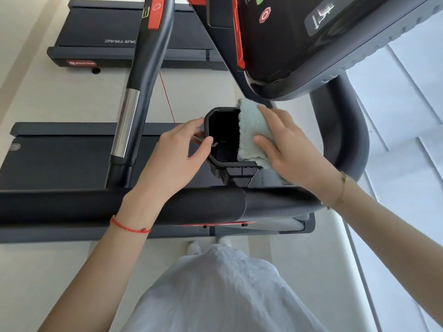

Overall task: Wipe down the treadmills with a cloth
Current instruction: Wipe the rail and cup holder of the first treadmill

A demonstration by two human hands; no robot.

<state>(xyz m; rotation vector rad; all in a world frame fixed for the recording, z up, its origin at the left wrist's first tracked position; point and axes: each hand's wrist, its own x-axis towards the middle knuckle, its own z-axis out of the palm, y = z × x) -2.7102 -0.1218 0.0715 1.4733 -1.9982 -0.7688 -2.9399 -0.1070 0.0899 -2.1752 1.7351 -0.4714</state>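
Cloth pressed flat-fingered on cup holder rim by right hand; left hand pinched opposite wall. Next probably inside, needs a steady brace.

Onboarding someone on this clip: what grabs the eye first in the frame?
At centre, both hands work on a black cup holder: the left hand grips its left rim, while the right hand presses a pale blue cloth against its right wall. Above them, top right, hangs the treadmill console with its red stop symbol.
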